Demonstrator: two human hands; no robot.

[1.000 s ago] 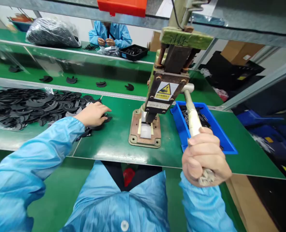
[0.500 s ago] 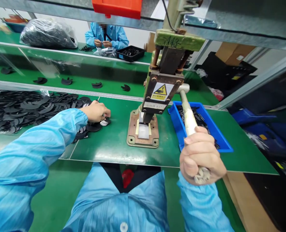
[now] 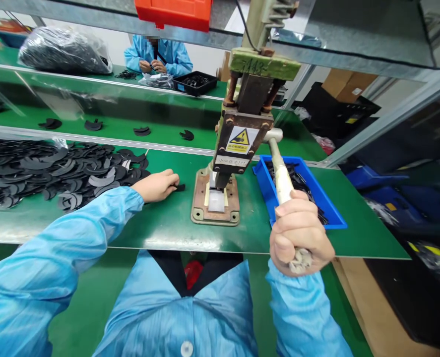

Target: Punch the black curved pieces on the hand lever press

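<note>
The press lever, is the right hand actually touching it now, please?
Touching: the head view shows the right hand wrapped around the press lever at its lower end.

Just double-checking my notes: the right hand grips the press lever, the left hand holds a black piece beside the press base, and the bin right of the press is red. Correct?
Not quite. The head view shows that bin is blue, not red. The right hand does grip the press lever, and the left hand holds a black piece beside the press base.

A factory assembly line: green conveyor belt, hand press (warning-labelled), heaped black parts.
</note>
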